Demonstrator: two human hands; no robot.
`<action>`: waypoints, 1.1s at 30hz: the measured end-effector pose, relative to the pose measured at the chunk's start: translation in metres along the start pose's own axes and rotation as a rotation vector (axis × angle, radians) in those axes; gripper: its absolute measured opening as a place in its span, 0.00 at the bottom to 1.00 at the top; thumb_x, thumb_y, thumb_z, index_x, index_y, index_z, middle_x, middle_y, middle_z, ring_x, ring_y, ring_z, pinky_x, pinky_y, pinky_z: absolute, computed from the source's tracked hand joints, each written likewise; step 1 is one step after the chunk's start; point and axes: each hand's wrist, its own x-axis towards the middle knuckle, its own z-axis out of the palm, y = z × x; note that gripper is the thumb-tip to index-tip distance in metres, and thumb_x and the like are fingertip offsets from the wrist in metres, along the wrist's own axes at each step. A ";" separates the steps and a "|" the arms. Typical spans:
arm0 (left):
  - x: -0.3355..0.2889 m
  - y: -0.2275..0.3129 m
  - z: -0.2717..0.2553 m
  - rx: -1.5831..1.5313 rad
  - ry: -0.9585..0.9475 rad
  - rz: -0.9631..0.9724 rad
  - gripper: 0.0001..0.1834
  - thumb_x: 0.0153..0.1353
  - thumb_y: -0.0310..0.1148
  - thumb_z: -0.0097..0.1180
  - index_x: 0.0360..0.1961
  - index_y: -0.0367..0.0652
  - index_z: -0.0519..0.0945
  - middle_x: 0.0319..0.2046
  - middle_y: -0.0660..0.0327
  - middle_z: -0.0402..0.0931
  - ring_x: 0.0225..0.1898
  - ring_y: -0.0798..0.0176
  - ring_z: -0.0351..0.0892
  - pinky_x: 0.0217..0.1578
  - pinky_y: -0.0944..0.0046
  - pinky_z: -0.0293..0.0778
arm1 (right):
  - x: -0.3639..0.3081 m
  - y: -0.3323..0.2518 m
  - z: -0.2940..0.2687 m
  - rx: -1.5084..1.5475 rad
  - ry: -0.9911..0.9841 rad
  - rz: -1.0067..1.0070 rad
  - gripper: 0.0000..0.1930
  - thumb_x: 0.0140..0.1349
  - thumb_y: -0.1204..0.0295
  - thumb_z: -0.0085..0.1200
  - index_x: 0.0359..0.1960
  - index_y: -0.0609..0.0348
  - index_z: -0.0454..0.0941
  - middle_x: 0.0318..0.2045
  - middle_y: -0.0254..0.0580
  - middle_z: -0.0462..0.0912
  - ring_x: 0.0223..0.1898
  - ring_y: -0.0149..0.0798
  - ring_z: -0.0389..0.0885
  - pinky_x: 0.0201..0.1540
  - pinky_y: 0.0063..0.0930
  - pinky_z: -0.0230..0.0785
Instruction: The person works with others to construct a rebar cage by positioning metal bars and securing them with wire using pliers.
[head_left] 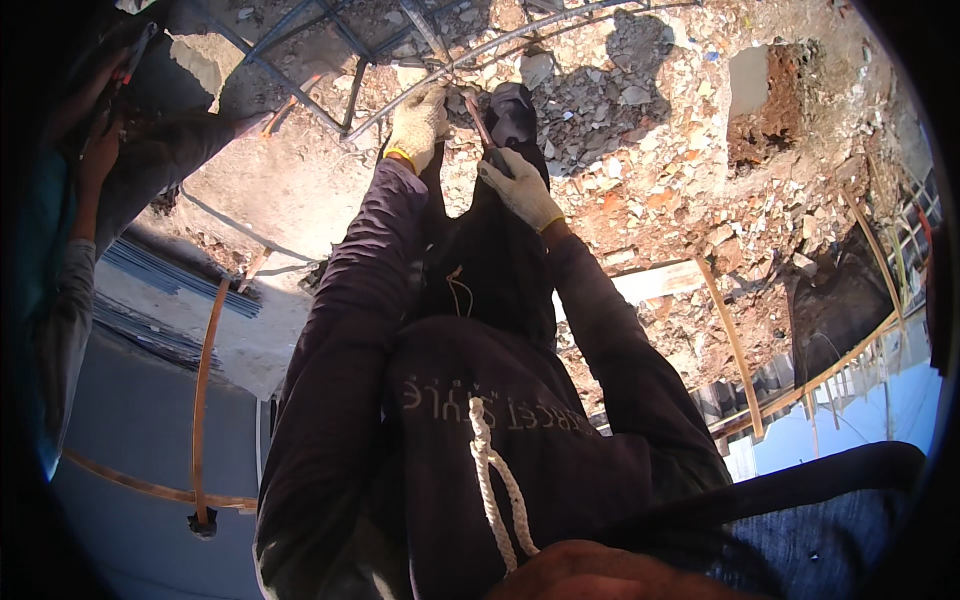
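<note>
Both my hands wear pale knit gloves. My left hand (416, 126) is up against the lower bar of a steel rebar frame (352, 95), its fingers curled. Whatever they pinch there is hidden by the glove. To its right, my right hand (522, 188) is wrapped round the dark grip of a slim hand tool (478, 120) with a reddish shaft. The tool's far end points up to the bar, close beside my left fingers; its jaw or tip is too small to make out. My dark-clothed legs and a dark shoe (512, 108) are just below the frame.
Broken rubble (640, 180) covers the ground, with a squarish pit (775, 105) at right. Another person's hand (98, 155) holds a red-marked tool at far left. A bundle of thin bars (170, 285), a timber strip (205, 400) and a leaning wooden stake (730, 345) lie around me.
</note>
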 end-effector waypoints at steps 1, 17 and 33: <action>0.004 -0.001 -0.008 0.028 -0.008 -0.016 0.14 0.71 0.35 0.56 0.54 0.41 0.79 0.22 0.70 0.70 0.20 0.71 0.69 0.24 0.66 0.73 | 0.000 -0.001 0.003 -0.010 0.027 -0.022 0.19 0.66 0.58 0.61 0.46 0.61 0.77 0.39 0.49 0.78 0.38 0.47 0.77 0.45 0.38 0.71; 0.005 0.007 0.001 0.206 -0.215 0.147 0.27 0.65 0.32 0.65 0.64 0.39 0.74 0.51 0.59 0.81 0.49 0.65 0.80 0.49 0.68 0.76 | 0.022 0.001 0.035 0.004 0.197 -0.180 0.19 0.62 0.60 0.66 0.44 0.62 0.79 0.52 0.53 0.78 0.53 0.53 0.79 0.55 0.38 0.72; 0.018 -0.012 0.000 0.108 -0.091 -0.013 0.20 0.68 0.37 0.63 0.55 0.38 0.79 0.46 0.62 0.81 0.46 0.69 0.79 0.48 0.67 0.75 | 0.027 -0.012 0.038 -0.163 0.320 -0.218 0.17 0.59 0.61 0.67 0.42 0.62 0.81 0.50 0.50 0.80 0.53 0.55 0.77 0.54 0.42 0.72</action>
